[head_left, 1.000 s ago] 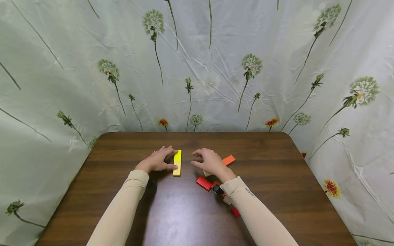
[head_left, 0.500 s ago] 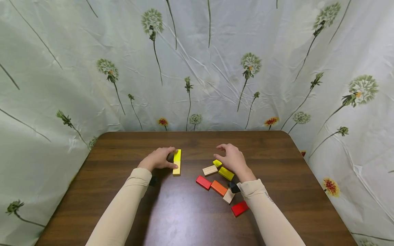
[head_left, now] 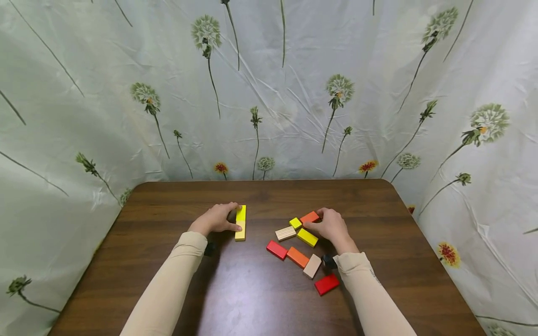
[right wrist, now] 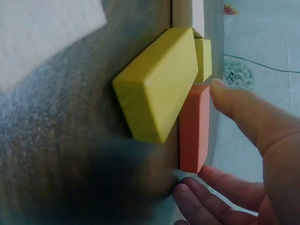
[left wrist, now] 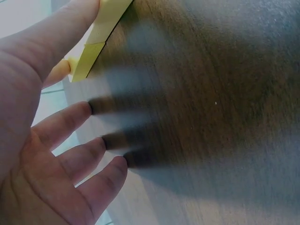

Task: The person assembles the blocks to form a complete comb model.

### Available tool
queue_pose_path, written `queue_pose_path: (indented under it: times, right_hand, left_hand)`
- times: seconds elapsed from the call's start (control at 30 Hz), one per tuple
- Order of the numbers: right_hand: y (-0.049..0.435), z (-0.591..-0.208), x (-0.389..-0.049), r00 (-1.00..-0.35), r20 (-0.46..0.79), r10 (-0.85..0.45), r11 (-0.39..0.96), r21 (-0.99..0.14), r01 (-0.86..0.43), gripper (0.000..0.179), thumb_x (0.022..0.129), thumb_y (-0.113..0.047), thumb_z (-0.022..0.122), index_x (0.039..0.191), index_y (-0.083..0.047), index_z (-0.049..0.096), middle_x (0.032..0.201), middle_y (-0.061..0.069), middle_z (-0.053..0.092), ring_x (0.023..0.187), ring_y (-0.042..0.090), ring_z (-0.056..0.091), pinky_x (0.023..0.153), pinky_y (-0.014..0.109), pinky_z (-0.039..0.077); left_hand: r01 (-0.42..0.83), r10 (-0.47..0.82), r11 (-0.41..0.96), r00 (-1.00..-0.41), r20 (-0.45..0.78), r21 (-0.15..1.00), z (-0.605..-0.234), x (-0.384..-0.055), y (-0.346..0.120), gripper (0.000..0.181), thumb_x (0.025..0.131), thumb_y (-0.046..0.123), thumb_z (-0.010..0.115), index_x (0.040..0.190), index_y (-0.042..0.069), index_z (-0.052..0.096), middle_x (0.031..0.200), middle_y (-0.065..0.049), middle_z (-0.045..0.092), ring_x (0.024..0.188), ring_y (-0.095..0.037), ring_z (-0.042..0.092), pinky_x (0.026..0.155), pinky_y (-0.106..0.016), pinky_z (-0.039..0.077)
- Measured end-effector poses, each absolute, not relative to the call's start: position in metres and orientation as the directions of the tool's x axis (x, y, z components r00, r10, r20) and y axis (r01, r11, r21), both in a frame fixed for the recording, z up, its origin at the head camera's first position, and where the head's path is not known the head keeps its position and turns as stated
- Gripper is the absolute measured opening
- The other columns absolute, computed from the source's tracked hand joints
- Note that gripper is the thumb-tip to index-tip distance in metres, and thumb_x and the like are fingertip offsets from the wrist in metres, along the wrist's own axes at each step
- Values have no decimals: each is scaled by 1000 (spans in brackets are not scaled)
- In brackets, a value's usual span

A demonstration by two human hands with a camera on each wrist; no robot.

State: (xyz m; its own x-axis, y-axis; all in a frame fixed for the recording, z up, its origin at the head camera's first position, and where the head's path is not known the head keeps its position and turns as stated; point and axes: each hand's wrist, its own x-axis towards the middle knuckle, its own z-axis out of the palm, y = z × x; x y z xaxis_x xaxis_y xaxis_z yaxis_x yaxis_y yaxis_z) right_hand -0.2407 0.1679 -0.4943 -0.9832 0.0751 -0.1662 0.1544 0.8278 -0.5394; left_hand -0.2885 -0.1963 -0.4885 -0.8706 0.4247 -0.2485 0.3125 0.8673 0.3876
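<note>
Two wooden blocks lie end to end left of centre: a yellow block (head_left: 241, 213) at the far end and a pale block (head_left: 240, 234) nearer. My left hand (head_left: 212, 220) rests beside them, its thumb on the pale block and its index finger at the yellow one's far end; its other fingers are spread loosely. On the right, my right hand (head_left: 333, 227) has thumb and index finger at opposite ends of an orange block (right wrist: 194, 129), which lies on the table. A larger yellow block (right wrist: 157, 84) and a small yellow block (right wrist: 203, 60) lie close to it.
Below the right hand's group lie a ridged pale block (head_left: 286, 233), a red block (head_left: 277, 249), a second orange block (head_left: 298, 257), a plain pale block (head_left: 312, 266) and another red block (head_left: 326, 284). The brown table (head_left: 260, 298) ends at a flowered curtain (head_left: 294, 154).
My right hand has moved right, away from the row, and come down to the far orange block, uncovering other blocks. The left hand has stayed at the row.
</note>
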Motion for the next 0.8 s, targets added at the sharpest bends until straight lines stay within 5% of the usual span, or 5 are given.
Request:
queue_pose_path:
  times: [0.33, 0.8]
  right_hand:
    - [166, -493, -245, -991, -120, 60, 881, -460, 109, 66, 87, -42, 90, 129, 4, 71, 118, 20, 76, 93, 30, 67, 89, 47, 59]
    - [162, -497, -240, -994, -87, 60, 918, -387, 89, 68, 86, -43, 90, 128, 6, 71, 118, 22, 76, 92, 31, 67, 91, 48, 62]
  left_hand:
    - [329, 439, 861, -865, -241, 388, -485, -287, -199, 75, 94, 38, 84, 154, 4, 54, 161, -27, 52, 148, -55, 47, 121, -65, 41]
    - [305, 431, 854, -868, -246, 421, -487, -281, -200, 77, 96, 38, 83, 158, 9, 50, 166, -27, 45, 152, -62, 38, 122, -71, 37]
